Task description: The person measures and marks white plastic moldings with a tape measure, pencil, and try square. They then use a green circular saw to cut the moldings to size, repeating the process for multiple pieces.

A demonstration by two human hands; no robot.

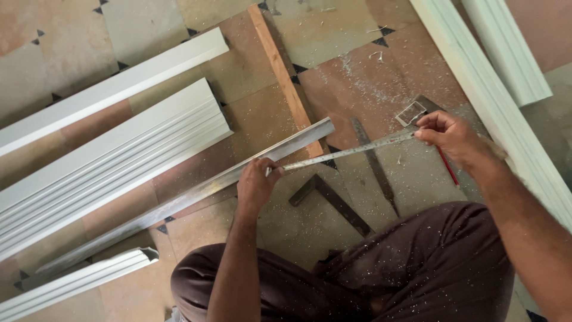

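Terracotta tiled floor (pixel 256 119), metal shavings (pixel 363 83) scattered.

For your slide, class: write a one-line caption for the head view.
Left hand and right hand stretch a tape measure over a metal strip on the floor.

White moulded profiles (pixel 113 152) lie on the tiled floor (pixel 53 36), wooden strip (pixel 285 77) angled between them, steel square (pixel 333 200) near dark trousers (pixel 417 268).
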